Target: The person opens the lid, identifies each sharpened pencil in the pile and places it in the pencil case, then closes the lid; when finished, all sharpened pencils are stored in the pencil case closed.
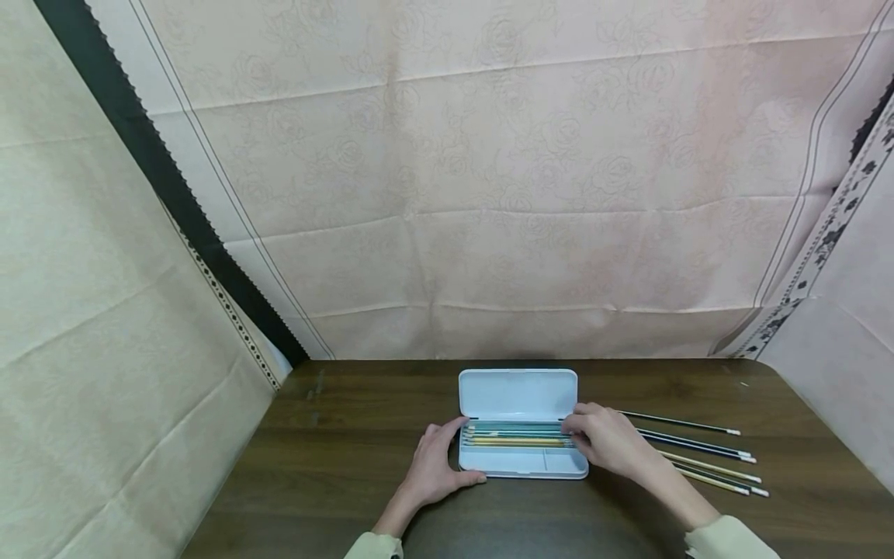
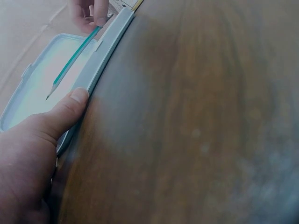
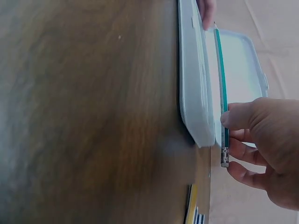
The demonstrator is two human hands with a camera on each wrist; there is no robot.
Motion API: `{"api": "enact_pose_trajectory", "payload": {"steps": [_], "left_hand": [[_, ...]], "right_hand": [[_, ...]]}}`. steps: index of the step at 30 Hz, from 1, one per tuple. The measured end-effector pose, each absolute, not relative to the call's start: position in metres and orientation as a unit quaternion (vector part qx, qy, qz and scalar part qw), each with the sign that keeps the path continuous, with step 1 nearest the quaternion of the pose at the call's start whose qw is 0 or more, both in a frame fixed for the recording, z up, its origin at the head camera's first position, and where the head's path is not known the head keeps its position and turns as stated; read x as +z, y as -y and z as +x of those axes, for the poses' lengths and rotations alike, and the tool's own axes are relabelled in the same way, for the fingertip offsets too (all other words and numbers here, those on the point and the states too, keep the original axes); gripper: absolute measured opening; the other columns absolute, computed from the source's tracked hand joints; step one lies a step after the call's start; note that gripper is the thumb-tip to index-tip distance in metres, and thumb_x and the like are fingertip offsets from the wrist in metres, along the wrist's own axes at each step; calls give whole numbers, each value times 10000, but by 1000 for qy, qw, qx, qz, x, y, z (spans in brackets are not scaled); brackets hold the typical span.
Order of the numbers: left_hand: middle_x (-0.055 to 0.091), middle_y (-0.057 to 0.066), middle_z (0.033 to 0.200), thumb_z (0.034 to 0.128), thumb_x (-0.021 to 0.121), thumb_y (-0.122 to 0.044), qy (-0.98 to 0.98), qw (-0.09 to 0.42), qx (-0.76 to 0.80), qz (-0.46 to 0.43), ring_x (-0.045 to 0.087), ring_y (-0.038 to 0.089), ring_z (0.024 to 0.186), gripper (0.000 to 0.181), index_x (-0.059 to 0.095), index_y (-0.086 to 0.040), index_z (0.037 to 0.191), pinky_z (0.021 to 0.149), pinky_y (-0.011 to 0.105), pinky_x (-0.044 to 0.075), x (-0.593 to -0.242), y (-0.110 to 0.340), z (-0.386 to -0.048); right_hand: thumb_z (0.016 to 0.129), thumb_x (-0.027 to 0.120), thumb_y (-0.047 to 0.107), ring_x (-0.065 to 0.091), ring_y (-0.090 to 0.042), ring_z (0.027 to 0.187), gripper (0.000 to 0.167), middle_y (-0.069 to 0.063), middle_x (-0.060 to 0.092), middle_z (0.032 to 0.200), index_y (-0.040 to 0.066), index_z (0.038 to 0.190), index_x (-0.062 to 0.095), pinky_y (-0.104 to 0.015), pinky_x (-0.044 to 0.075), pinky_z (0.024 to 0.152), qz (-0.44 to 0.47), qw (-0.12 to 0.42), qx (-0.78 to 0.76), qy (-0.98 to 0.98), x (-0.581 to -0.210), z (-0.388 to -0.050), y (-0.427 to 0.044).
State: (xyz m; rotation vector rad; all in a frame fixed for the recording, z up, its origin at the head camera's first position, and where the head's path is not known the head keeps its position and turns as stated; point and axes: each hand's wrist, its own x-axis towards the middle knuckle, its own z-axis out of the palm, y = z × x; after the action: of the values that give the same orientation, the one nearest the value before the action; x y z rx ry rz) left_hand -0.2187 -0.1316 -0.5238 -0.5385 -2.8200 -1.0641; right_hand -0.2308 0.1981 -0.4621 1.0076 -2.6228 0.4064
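Note:
A light-blue pencil case [image 1: 518,394] lies open on the wooden table, its lid tipped back. Several green and yellow pencils [image 1: 517,442] lie lengthwise inside it. My left hand [image 1: 436,463] holds the case's left end, thumb [image 2: 70,109] along the front edge and fingers toward the back corner. At the right end, my right hand [image 1: 609,436] pinches a green pencil [image 3: 223,79] near its eraser end between thumb and fingers. In the left wrist view this pencil [image 2: 70,66] is above the case, its sharpened point toward my left hand.
Several loose pencils [image 1: 698,446], dark and yellow, lie spread right of the case, eraser ends to the right, partly behind my right forearm. The brown table [image 1: 335,458] ends at a pale cloth backdrop [image 1: 503,194]. More cloth hangs at both sides.

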Motion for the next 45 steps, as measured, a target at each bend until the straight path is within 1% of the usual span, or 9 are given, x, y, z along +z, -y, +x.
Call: {"api": "enact_pose_trajectory", "payload": {"steps": [6,11,16,23,29,36,40,42,45], "left_hand": [[561,-7,1345,700,845,-609,920,43,-348,-178,432,161,1030,955,478,-198,1479,838,376,390,-525,132,-219],[559,-11,1336,703,840,-615,919,40,-349,-176,426,159,1027,955,474,-200,1482,837,374,390,-524,132,-218],[557,-11,1338,704,840,-613,919,38,-350,-176,424,160,1031,954,472,-202,1483,840,374,394,-524,132,-219],[558,-12,1335,705,840,-612,920,36,-349,-175,428,162,1030,949,472,-211,1482,838,372,398,-524,132,-219],[556,-12,1341,702,839,-618,921,36,-347,-173,427,167,1043,953,472,-211,1482,844,379,397,-524,132,-219],[562,3,1325,700,851,-599,920,39,-347,-175,427,178,1039,948,480,-199,1476,838,388,397,-523,132,-219],[561,0,1331,701,845,-608,921,37,-346,-174,428,171,1030,951,478,-201,1478,835,379,393,-523,132,-219],[559,-3,1339,701,841,-614,921,36,-346,-174,428,168,1034,953,476,-203,1480,838,377,393,-523,132,-219],[557,-1,1346,702,838,-619,921,36,-346,-174,428,169,1041,956,474,-200,1482,842,379,393,-523,132,-219]], "right_hand": [[798,807,19,528,-82,716,166,64,626,834,141,904,773,-312,506,636,360,142,152,910,-460,-232,-186],[798,806,23,470,-57,654,149,73,583,786,146,869,758,-265,458,572,369,143,151,906,-462,-233,-179],[799,804,26,466,-51,631,147,75,578,773,154,852,756,-258,446,560,373,145,154,903,-466,-235,-174],[789,797,-14,472,-46,628,185,63,585,779,155,845,746,-262,455,567,392,150,170,892,-469,-236,-170],[795,770,-25,430,-49,615,203,85,539,744,171,819,725,-244,410,546,397,144,162,892,-472,-239,-167],[829,770,15,451,-67,651,151,83,569,772,162,860,756,-266,436,594,378,113,155,906,-473,-241,-164],[834,771,18,451,-69,655,145,89,567,776,159,866,758,-265,428,594,374,103,161,907,-472,-241,-164],[838,769,20,453,-69,652,143,93,564,776,159,867,758,-266,429,592,372,102,164,908,-472,-241,-164],[836,774,27,482,-71,669,128,83,587,796,148,878,765,-281,468,612,360,114,167,911,-471,-240,-166]]}}
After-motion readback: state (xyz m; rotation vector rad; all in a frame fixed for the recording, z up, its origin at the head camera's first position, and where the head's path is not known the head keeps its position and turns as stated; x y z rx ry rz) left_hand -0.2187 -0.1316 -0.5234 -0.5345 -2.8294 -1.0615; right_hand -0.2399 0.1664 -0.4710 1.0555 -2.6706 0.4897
